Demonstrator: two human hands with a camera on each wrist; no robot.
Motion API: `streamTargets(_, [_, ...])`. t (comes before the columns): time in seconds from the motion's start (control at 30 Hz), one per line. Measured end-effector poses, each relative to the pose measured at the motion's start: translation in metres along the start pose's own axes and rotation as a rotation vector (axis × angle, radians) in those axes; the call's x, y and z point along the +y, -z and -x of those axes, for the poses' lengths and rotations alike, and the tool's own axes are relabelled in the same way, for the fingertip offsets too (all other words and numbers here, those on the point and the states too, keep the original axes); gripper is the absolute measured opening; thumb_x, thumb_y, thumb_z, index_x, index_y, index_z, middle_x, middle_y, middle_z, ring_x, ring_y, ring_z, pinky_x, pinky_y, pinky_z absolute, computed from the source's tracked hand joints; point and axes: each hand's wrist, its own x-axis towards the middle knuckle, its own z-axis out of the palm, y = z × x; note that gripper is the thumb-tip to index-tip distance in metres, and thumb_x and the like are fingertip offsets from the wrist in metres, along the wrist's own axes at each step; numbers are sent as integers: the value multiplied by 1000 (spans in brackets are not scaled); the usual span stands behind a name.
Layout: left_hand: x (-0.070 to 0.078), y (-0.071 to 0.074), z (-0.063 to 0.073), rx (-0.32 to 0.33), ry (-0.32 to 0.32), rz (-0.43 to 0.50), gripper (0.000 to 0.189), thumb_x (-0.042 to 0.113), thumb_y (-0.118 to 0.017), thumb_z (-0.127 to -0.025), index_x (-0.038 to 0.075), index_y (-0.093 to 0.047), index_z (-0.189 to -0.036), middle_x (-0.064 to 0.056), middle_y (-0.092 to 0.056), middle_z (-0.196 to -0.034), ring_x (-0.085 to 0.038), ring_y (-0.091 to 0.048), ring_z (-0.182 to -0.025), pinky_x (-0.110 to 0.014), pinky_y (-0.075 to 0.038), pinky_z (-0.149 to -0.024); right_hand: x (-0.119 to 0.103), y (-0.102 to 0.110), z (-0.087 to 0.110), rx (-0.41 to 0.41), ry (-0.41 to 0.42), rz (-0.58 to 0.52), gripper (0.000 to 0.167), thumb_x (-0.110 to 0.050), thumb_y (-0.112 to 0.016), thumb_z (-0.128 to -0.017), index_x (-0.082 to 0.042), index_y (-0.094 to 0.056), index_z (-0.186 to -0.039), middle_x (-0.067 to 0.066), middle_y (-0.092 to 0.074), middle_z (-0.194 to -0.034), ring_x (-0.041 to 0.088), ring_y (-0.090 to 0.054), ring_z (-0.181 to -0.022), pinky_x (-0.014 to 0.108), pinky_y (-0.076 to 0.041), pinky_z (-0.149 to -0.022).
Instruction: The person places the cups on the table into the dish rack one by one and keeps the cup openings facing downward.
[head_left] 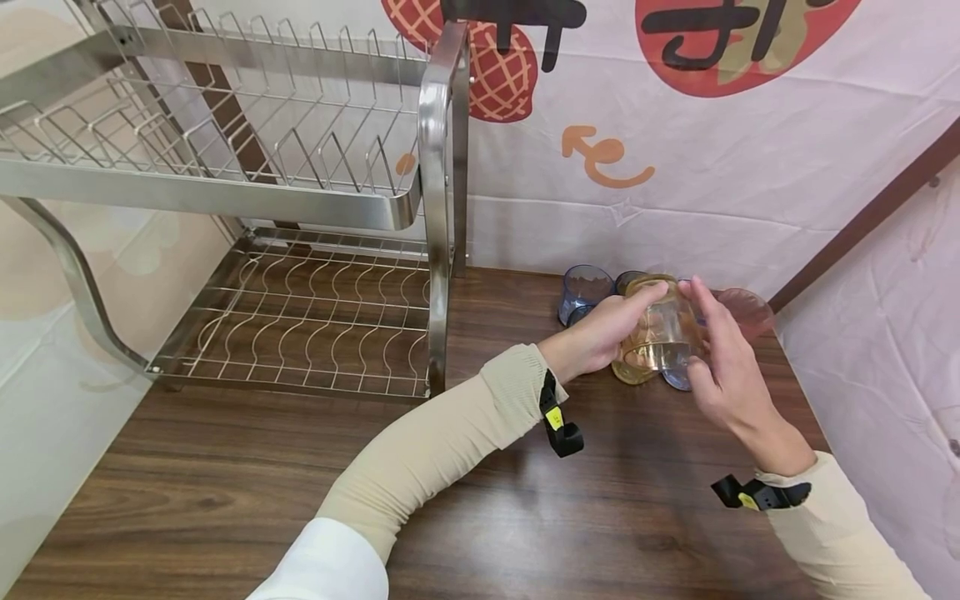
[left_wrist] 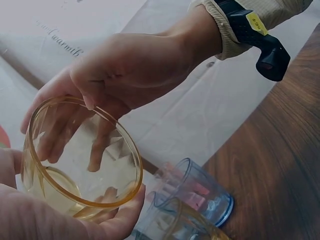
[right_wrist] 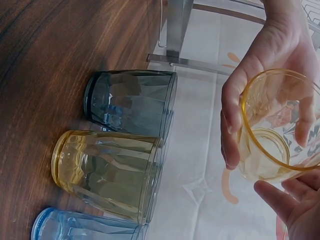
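An amber drinking glass [head_left: 660, 329] is held above a cluster of glasses at the back right of the table. My left hand [head_left: 603, 329] grips it from the left, its thumb along the side. My right hand [head_left: 723, 358] holds it from the right, thumb apart from the fingers. In the left wrist view, the glass's round rim [left_wrist: 135, 165] faces the camera, and the right fingers show through its wall. Below stand another amber glass [right_wrist: 107, 170], a dark grey-blue glass [right_wrist: 130, 100] and a light blue glass [right_wrist: 80, 227]. The hands partly hide the cluster in the head view.
A two-tier steel dish rack [head_left: 300, 200] stands on the left of the wooden table [head_left: 480, 492]. A blue glass [head_left: 587, 287] and a pink glass [head_left: 746, 312] stand near the back wall, which is hung with printed cloth [head_left: 540, 217]. Another cloth-covered wall [head_left: 885, 317] borders the right side.
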Motion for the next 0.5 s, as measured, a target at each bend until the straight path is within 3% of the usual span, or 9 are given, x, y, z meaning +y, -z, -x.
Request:
streamTargets(0.2, [-2, 4, -1, 17, -10, -19, 38, 41, -56, -103, 7, -64, -118, -7, -68, -103, -22, -67, -87, -29, -54, -63, 2, -2, 0, -4, 2, -38, 85, 9, -41, -73, -2, -33, -157, 18, -47, -153, 18, -43, -140, 13, -38, -105])
streamTargets(0.5, [-2, 8, 1, 54, -27, -50, 28, 39, -61, -100, 13, -59, -111, -1, -60, -98, -15, -60, -85, -35, -54, -71, 2, -1, -3, 41, -24, -106, 81, 15, -36, -75, -1, -38, -154, 20, -52, -146, 22, -54, -130, 16, -43, -104])
